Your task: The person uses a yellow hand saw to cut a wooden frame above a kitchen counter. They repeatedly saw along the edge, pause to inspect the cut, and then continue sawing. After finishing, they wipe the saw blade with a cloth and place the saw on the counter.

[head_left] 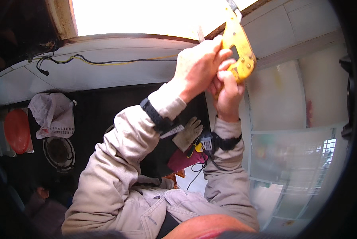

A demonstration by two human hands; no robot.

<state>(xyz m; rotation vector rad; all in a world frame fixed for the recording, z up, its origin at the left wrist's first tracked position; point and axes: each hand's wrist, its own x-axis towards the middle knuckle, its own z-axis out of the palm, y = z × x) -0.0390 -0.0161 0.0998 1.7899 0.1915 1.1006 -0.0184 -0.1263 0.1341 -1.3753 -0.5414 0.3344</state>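
Note:
I hold a yellow hand tool [244, 46] up by the bright window, with a bare metal piece at its top end and an opening in its body. My right hand [230, 95] is closed round its lower end. From the left, my left hand [196, 65] reaches across with its fingers closed on the tool's near side, beside the right hand's fingers. Exactly what kind of tool it is I cannot make out. The glare hides where its metal tip meets the window frame [222, 30].
Below my arms, a dark counter [94, 107] carries a work glove [188, 133], a magenta cloth [184, 161], a gas burner [59, 153], a white bag [53, 113] and a red basin [17, 131]. Cables [86, 60] run along the tiled wall. Frosted glass panels [294, 155] stand at right.

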